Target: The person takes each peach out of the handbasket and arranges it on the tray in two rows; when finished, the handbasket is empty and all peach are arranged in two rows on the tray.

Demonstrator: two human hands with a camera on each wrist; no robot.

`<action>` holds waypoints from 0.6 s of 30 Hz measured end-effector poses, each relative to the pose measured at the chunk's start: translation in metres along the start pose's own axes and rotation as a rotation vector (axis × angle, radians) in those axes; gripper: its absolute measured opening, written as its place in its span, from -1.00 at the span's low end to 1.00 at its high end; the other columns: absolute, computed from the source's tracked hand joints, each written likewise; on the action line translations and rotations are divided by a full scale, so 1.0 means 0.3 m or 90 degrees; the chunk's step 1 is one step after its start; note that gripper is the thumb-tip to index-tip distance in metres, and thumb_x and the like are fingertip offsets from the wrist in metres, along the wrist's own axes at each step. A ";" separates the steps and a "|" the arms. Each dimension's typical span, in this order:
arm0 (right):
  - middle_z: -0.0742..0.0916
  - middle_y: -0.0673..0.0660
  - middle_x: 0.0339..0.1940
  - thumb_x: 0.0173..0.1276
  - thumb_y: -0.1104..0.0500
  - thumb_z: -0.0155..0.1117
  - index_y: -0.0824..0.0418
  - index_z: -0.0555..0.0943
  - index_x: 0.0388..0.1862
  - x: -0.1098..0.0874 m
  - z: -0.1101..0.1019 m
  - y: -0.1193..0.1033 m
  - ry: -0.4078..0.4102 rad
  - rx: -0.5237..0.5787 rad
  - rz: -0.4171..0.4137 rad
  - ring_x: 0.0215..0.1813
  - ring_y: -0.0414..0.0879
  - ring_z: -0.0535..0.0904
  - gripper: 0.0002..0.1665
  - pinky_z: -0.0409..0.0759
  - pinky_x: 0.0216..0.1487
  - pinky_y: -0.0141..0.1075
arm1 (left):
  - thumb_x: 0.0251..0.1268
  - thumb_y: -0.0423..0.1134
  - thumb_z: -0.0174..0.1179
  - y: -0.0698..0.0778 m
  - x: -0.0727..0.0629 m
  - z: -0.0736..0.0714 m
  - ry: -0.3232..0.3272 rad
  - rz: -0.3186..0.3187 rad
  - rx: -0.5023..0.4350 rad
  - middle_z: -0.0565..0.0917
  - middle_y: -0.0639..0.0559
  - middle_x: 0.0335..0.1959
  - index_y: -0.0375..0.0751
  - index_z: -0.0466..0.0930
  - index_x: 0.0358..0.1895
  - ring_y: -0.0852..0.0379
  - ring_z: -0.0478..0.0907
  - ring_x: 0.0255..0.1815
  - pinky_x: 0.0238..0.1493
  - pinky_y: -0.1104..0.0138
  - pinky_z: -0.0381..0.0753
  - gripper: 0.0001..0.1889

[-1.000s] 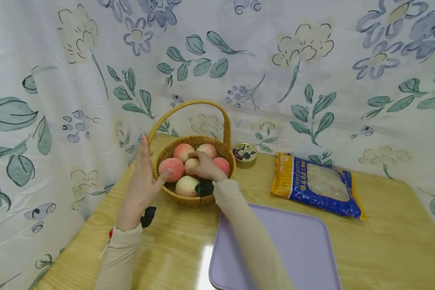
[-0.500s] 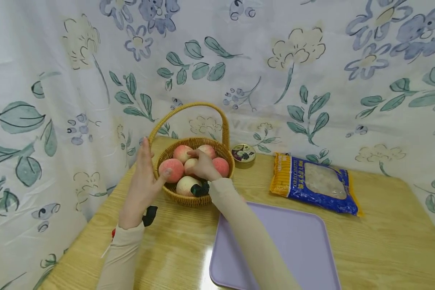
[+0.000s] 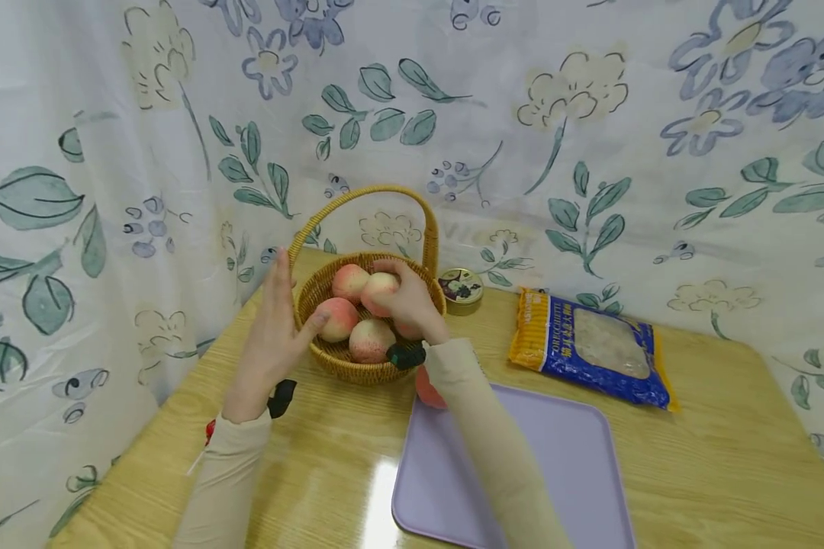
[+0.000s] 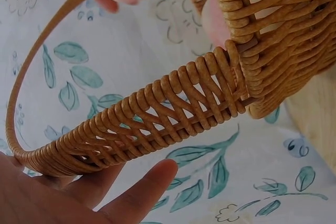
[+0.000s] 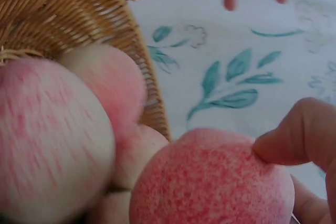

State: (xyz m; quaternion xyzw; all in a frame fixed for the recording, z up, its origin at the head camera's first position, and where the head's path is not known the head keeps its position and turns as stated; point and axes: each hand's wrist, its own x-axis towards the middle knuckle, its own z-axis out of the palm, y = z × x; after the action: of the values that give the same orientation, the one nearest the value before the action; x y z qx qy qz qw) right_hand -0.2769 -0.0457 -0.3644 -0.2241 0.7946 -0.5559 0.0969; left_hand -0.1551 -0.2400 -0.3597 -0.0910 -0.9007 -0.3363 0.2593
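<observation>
Peach (image 3: 378, 294) in right hand (image 3: 415, 300); left hand (image 3: 264, 341) beside basket (image 3: 357, 372)

White cloth (image 3: 494, 46) filled the whole backdrop, straight across the rear and round the left side, with soft folds rippling down that left stretch! Blue-grey flowers (image 3: 269, 65) up high, big cream blooms (image 3: 577, 88) beside them, and green leaves (image 3: 36, 198) sprouted all over, small berries (image 3: 156, 227) dotted between. Below came the worktop (image 3: 728, 457), yellowish wood, grain showing, its far right corner rounded off against the cloth. And the light: a white glare (image 3: 381, 499) bounced off its near part! Over in the left wrist view, that same print looked dimmer, greyer.
</observation>
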 end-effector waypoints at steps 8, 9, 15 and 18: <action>0.53 0.15 0.26 0.24 0.25 0.17 0.16 0.43 0.30 -0.138 -0.199 -0.010 -0.002 0.013 0.011 0.11 0.03 0.52 -0.41 0.62 -0.11 -0.14 | 0.39 0.32 -0.12 0.003 0.010 0.000 -0.024 -0.011 -0.001 -0.28 -0.24 0.59 -0.02 -0.55 0.56 -0.44 0.24 0.34 0.23 -0.34 0.26 -0.02; 0.54 0.17 0.25 0.25 0.24 0.17 0.17 0.44 0.29 -0.159 -0.223 -0.008 -0.004 0.012 0.019 0.08 0.03 0.53 -0.43 0.65 -0.18 -0.12 | 0.40 0.31 -0.12 0.003 0.011 -0.002 -0.028 -0.013 0.002 -0.29 -0.24 0.59 -0.01 -0.55 0.55 -0.44 0.24 0.34 0.23 -0.35 0.25 -0.03; 0.56 0.24 0.14 0.25 0.22 0.16 0.13 0.47 0.25 -0.296 -0.362 0.043 -0.027 -0.021 0.066 -0.09 0.05 0.55 -0.46 0.66 -0.43 -0.12 | 0.42 0.24 -0.05 0.005 0.008 -0.013 -0.042 -0.035 -0.002 -0.31 -0.21 0.59 0.06 -0.58 0.55 -0.43 0.22 0.34 0.20 -0.37 0.23 -0.03; 0.57 0.26 0.13 0.23 0.22 0.16 0.14 0.48 0.24 -0.373 -0.413 0.094 -0.041 -0.052 0.095 -0.11 0.05 0.54 -0.46 0.66 -0.41 -0.11 | 0.41 0.22 -0.02 0.009 0.005 -0.007 -0.044 -0.044 -0.007 -0.30 -0.20 0.59 0.09 -0.59 0.54 -0.43 0.23 0.34 0.19 -0.38 0.23 -0.02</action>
State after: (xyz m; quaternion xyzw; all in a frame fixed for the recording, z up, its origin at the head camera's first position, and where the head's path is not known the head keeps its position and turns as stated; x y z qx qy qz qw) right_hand -0.2352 0.1182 -0.3561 -0.1860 0.8276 -0.5067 0.1542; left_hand -0.1545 -0.2394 -0.3559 -0.0727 -0.9100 -0.3466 0.2155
